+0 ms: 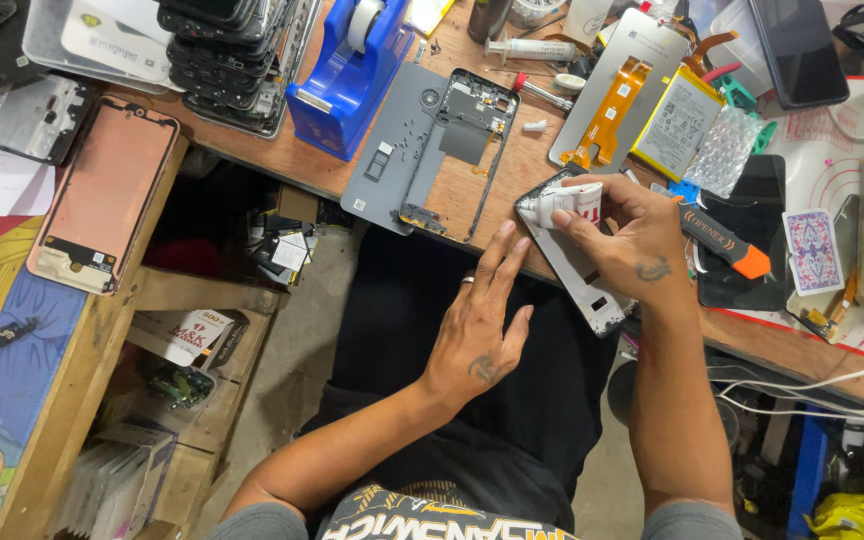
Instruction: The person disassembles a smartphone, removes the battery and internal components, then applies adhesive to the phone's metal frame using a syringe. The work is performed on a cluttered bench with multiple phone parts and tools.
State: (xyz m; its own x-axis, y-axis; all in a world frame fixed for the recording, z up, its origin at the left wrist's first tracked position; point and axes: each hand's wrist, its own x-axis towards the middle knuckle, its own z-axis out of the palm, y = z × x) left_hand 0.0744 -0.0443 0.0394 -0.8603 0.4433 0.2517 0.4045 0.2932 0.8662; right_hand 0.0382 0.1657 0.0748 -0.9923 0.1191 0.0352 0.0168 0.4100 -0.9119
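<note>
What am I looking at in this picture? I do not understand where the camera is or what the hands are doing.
The camera sits on a person's head and looks down at their own two bare hands over a cluttered wooden workbench. The right hand pinches a small white tube against a phone frame that rests on the bench edge. The left hand is open, its fingertips touching the frame's near side. Nearby lie a grey mat with another phone frame, a blue tape dispenser, a flat battery, an orange-tipped tool and a stack of phone screens.

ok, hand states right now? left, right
Left hand: open, fingers extended, holding nothing.
Right hand: closed on a small white tube over the phone frame.
</note>
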